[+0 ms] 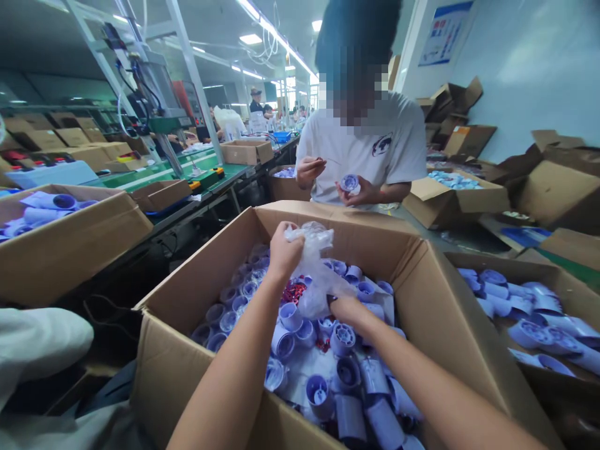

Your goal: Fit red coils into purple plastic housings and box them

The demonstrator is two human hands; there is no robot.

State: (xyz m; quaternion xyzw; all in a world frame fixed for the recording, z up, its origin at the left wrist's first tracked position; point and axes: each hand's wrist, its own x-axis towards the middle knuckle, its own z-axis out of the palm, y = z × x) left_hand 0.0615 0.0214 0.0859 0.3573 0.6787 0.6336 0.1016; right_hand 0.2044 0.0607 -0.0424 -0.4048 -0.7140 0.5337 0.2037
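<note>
Over a large cardboard box (178,350), my left hand (285,249) grips the top of a crumpled clear plastic bag (316,275). My right hand (344,307) is at the lower right side of the bag; its fingers are mostly hidden by the plastic. Many pale purple plastic cups (321,395) fill the box, some upright and some on their sides. Small red parts (294,292) lie among them, close beneath the bag.
Across the box stands a person in a white shirt (360,150), holding a purple round part. More cups fill boxes at the left (94,231) and right (529,262). A green conveyor line (187,164) runs along the back left.
</note>
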